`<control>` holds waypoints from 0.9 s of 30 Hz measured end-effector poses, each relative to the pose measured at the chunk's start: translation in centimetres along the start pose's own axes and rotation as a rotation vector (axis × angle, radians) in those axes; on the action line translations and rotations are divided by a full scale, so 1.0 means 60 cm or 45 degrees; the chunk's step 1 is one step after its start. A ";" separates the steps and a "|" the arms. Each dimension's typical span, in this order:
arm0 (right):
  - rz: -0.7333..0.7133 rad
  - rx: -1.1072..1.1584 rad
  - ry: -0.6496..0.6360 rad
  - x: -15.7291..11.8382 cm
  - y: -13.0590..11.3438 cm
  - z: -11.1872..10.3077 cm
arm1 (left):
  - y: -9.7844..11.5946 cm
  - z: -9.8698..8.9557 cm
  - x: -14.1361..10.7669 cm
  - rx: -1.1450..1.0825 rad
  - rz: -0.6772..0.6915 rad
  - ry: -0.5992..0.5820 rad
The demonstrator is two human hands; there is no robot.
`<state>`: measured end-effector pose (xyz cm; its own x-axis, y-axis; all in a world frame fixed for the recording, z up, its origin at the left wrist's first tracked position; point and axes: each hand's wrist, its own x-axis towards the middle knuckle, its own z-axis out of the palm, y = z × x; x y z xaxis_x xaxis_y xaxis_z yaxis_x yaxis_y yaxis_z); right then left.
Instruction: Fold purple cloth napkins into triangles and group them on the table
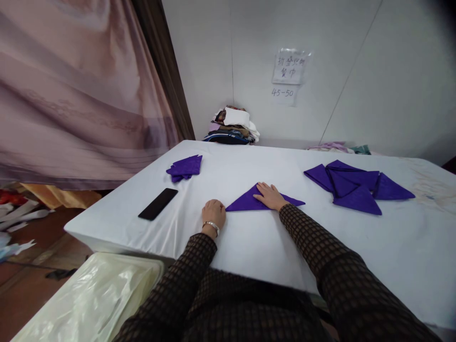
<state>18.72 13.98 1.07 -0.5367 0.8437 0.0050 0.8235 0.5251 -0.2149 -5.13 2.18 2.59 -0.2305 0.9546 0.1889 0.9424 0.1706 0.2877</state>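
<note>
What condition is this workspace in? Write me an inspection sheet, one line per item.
Surface: white tablecloth, creased near left, brownish marks far right.
Job's things: purple triangle mid-table; small purple pile left; folded purple cloths right.
Clutter: black phone-like slab, left.
Hands: right hand flat on the triangle; left hand at its left corner, grip unclear.
Cables: thin dark line on floor, possibly one.
Surroundings: curtain left; signs on wall; fabric heap near it.

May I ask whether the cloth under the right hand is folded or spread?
Folded: the purple cloth lies as a triangle beneath the right hand.
</note>
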 end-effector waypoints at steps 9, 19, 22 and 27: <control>-0.012 0.023 0.000 -0.002 -0.002 -0.004 | 0.111 0.013 0.017 -0.120 0.696 -0.071; 0.006 0.041 0.012 0.008 0.002 -0.001 | 0.118 0.073 0.048 0.138 0.626 -0.375; 0.042 0.060 0.009 0.004 0.012 -0.007 | 0.119 0.071 0.047 0.156 0.625 -0.383; 0.230 0.014 0.009 -0.040 0.077 -0.022 | 0.123 0.067 0.046 0.163 0.621 -0.402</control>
<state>24.02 14.53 1.36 -0.3790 0.9250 -0.0280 0.9043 0.3638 -0.2236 2.16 7.08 1.45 0.3010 0.9533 -0.0229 0.9476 -0.2964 0.1188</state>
